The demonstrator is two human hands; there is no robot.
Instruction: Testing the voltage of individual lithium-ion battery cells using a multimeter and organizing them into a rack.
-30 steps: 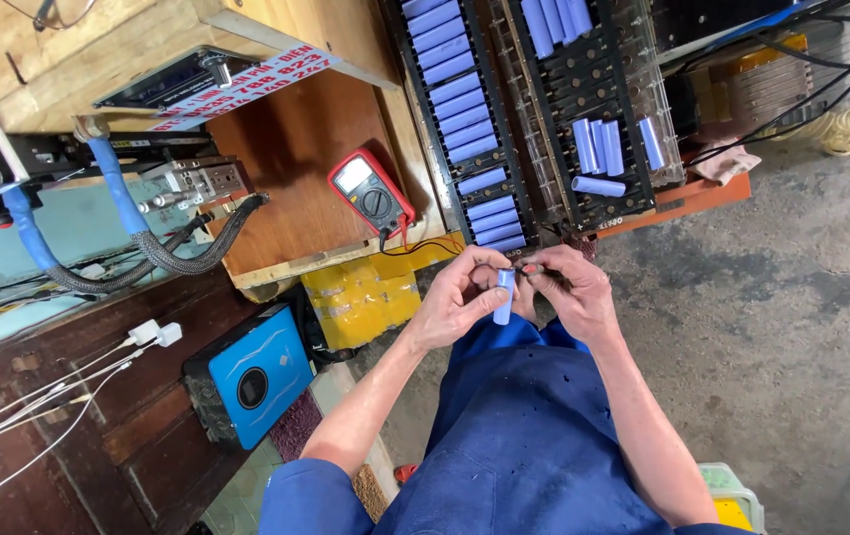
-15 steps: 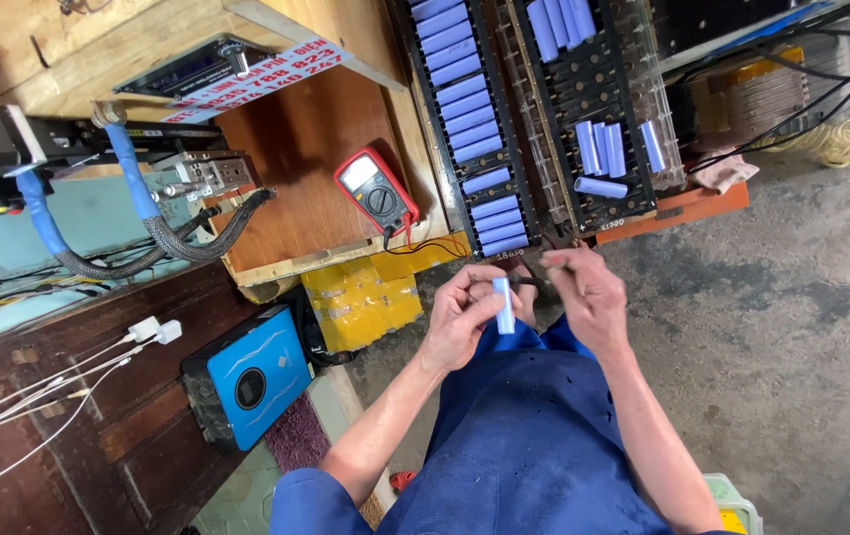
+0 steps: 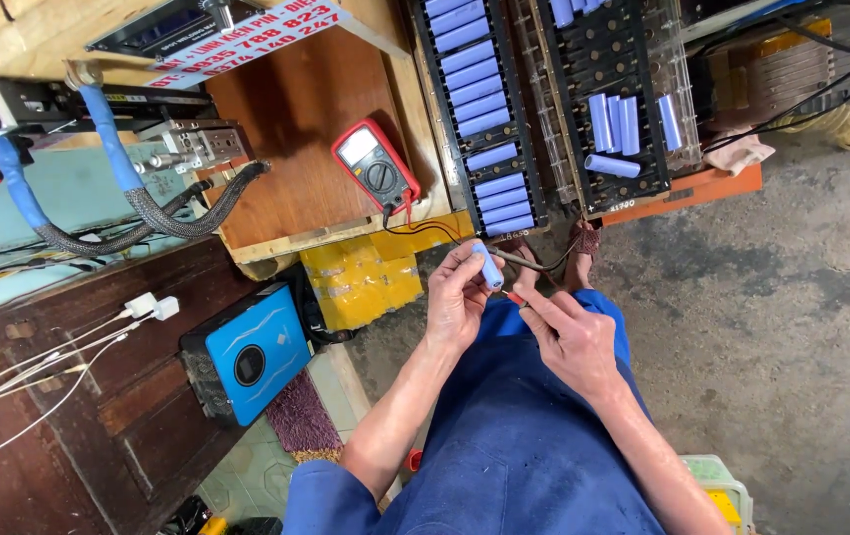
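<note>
My left hand (image 3: 457, 297) holds a light-blue cylindrical battery cell (image 3: 487, 265) upright between thumb and fingers, over my blue-trousered lap. My right hand (image 3: 569, 332) sits just right of it, pinching a red-tipped meter probe (image 3: 516, 297) near the cell's lower end. A black probe (image 3: 519, 260) touches the cell's upper part, and its lead runs back to a red multimeter (image 3: 377, 170) on the wooden board. Two black racks (image 3: 479, 114) of the same blue cells stand beyond my hands.
A yellow block (image 3: 361, 282) and a blue box with a round dial (image 3: 247, 357) lie to the left. Blue hoses, braided cable (image 3: 148, 223) and white wires cross the dark wooden bench. Bare concrete floor (image 3: 792, 317) spreads right; an orange tray edge (image 3: 688, 193) lies under the right-hand rack.
My hands have moved apart slightly; the cell now stays in my left hand alone, tilted up, while my right hand has dropped lower with the red probe.
</note>
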